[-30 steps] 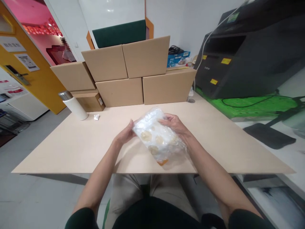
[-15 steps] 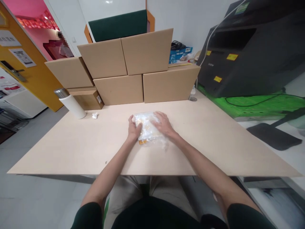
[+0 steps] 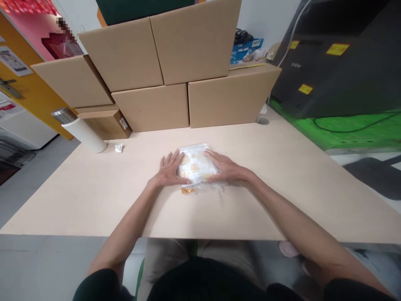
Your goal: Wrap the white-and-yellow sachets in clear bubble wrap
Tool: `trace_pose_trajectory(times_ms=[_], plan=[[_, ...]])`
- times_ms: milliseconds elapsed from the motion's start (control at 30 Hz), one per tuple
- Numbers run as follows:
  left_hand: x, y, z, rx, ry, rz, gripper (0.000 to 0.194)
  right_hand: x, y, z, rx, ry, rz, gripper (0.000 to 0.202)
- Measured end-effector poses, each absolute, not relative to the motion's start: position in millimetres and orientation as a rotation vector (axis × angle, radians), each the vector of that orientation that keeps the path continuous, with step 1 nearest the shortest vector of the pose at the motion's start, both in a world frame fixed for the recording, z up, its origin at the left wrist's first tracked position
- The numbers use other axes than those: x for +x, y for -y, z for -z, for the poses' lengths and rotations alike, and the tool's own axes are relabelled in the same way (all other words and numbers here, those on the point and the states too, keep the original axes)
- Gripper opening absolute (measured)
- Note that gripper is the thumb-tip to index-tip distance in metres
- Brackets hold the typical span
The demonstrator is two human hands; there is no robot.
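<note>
Behind plastic packet [image 3: 198, 163]: stacked cardboard boxes [image 3: 152, 109]; to left: bottle [image 3: 85, 134], white scrap [image 3: 118, 148].

Both bare forearms, the left [image 3: 130, 219] and the right [image 3: 283, 207], reach in over the near edge of the table [image 3: 200, 219] and converge well forward of it, dark sleeves [image 3: 102, 286] ending on the upper arms. The left hand [image 3: 171, 171] has its fingers spread toward the far edge, its thumb pointing inward. The right hand [image 3: 226, 168] faces it, just beside, palm inward, fingers extended toward the left and thumb apart on the near side.
</note>
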State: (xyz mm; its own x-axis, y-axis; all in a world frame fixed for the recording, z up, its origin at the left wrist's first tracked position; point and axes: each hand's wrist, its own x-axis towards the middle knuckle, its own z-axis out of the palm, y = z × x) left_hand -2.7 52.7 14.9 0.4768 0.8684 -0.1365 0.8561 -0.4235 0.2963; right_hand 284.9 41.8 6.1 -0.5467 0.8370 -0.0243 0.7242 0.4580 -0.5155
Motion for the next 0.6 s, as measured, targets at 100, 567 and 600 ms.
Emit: trace_pose_trajectory(times_ms=[100,567,600], plan=[[-1,-54,-13,2.388,-1.462,-0.073,0.124,282,-42,0,-1.394,2.459,-0.654,0.120],[0,-44,-18,2.319,-1.386,-0.076,0.131,278,-37,-3,-1.524,2.561,-0.570,0.125],[-1,-43,-18,2.312,-1.377,-0.075,0.132,277,-37,-3,-1.524,2.569,-0.550,0.124]])
